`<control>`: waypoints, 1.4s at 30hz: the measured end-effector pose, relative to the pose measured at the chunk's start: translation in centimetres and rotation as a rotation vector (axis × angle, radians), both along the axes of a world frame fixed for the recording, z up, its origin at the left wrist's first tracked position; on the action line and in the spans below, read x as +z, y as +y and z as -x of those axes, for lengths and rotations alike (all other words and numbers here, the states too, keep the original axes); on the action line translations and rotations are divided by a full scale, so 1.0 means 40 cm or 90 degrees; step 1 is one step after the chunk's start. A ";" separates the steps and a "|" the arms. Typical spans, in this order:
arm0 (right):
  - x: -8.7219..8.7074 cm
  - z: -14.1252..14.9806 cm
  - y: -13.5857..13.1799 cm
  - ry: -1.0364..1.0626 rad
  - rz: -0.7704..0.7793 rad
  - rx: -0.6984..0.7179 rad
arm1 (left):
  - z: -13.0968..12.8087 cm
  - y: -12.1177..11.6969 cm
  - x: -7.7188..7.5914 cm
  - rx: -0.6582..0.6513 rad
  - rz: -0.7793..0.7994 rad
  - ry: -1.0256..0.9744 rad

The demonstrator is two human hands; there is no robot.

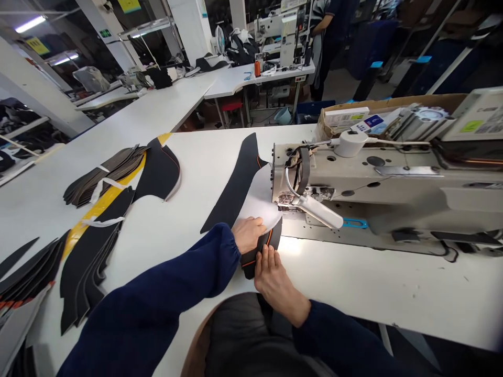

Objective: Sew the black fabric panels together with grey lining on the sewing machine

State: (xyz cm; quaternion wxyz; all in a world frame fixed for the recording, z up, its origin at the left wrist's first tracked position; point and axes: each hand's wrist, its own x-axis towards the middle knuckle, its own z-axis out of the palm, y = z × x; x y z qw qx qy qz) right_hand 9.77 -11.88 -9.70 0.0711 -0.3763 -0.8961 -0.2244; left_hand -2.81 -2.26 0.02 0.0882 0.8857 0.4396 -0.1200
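Note:
A black fabric piece [231,191] with orange piping and a pale grey underside lies on the table, one end at the sewing machine's needle area. My left hand [249,234] is closed on the folded part of the piece, fingers curled beside the grey side. Nearer to me, my right hand [277,277] rests on the black end next to the orange line, its fingers stretched out flat and side by side. Just right of the fabric stands the sewing machine [353,183], with a small white lamp [320,210] lighting its needle area. The needle itself is hidden.
Stacks of cut black pieces [96,241], some tied with white strips, lie at the left along yellow tape [104,207]. Another black piece [157,170] is behind them. A cardboard box [326,123] stands behind the machine. A person [322,42] is at the back.

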 end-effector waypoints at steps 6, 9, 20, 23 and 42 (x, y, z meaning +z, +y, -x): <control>-0.009 -0.022 0.006 0.021 -0.001 0.032 | -0.040 0.010 -0.015 -0.069 0.027 0.023; -0.001 -0.029 0.018 0.035 -0.002 0.047 | -0.054 0.019 -0.023 -0.061 0.037 0.032; 0.035 0.003 0.038 0.029 0.056 0.021 | -0.104 0.055 -0.020 -0.006 0.034 0.043; 0.050 -0.001 0.055 0.011 0.051 0.011 | -0.112 0.057 -0.014 -0.011 0.037 0.030; 0.046 -0.018 0.117 0.040 0.133 0.050 | -0.123 0.070 -0.032 -0.001 0.048 0.032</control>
